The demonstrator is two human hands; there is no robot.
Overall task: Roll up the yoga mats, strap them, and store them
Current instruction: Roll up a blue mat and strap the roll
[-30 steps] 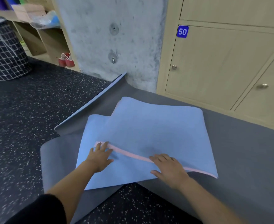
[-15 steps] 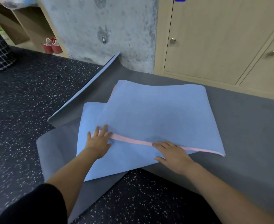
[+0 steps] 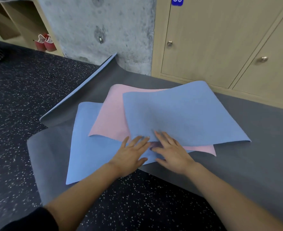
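A thin blue yoga mat (image 3: pixel 179 114) with a pink underside (image 3: pixel 110 120) lies folded in loose layers on top of a larger grey mat (image 3: pixel 247 157). The grey mat's far left corner curls up against the concrete pillar. My left hand (image 3: pixel 130 155) lies flat on the lower blue layer, fingers spread. Beside it, my right hand (image 3: pixel 170 152) rests with straight fingers at the near edge of the top blue fold, fingertips touching that edge. The two hands are close together near the middle of the blue mat.
Wooden lockers (image 3: pixel 212 39) with round knobs line the wall behind the mats; one carries a blue number plate. A concrete pillar (image 3: pixel 104 27) stands left of them. Red shoes (image 3: pixel 44 43) sit in an open shelf at far left. The dark speckled floor (image 3: pixel 20 90) surrounds the mats.
Both hands came together at the mat's middle. The top blue layer shifted right and away, exposing a wide pink area where only a thin pink edge showed before.
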